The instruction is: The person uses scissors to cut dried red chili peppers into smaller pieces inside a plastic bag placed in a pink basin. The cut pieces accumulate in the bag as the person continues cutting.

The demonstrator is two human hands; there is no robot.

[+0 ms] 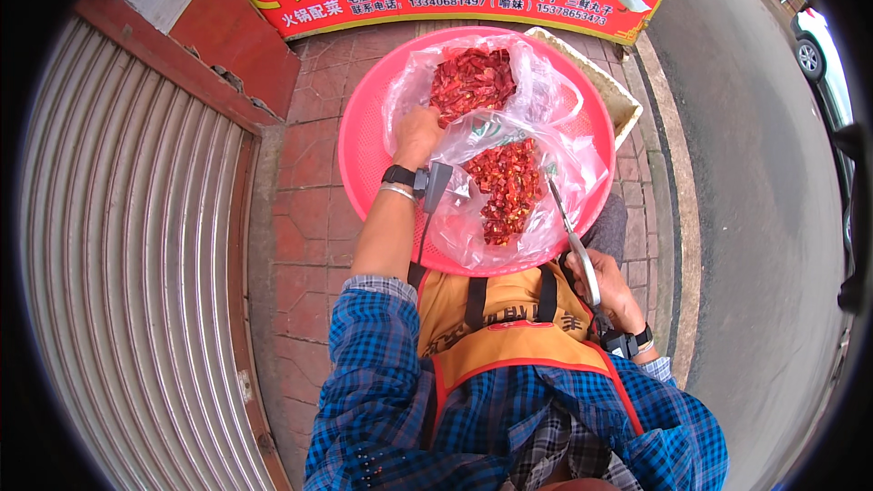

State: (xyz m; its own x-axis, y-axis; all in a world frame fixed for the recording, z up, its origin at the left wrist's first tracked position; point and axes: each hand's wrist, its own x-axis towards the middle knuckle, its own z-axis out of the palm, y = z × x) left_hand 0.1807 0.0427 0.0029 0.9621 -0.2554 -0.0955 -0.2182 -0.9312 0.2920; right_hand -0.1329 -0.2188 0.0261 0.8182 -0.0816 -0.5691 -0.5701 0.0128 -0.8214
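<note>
A pink plastic basket (pixel 361 150) rests at my lap and holds two clear plastic bags. Whole dried red chillies (pixel 472 78) fill the far bag; cut chilli pieces (pixel 506 184) lie in the near one. My left hand (pixel 417 135) is at the left edge of the far bag, its fingertips among the whole chillies; whether they grip any is hidden. In my right hand (pixel 608 286), at the basket's near right rim, are scissors (pixel 581 260) with a light grey handle. Their blades point away from me, over the right side of the near bag.
A white foam box (pixel 624 109) stands behind the basket on the right. Beyond it is a red banner (pixel 436 13) bearing writing. A metal roller shutter (pixel 136 252) runs along the left, and a kerb (pixel 675 170) and road lie to the right.
</note>
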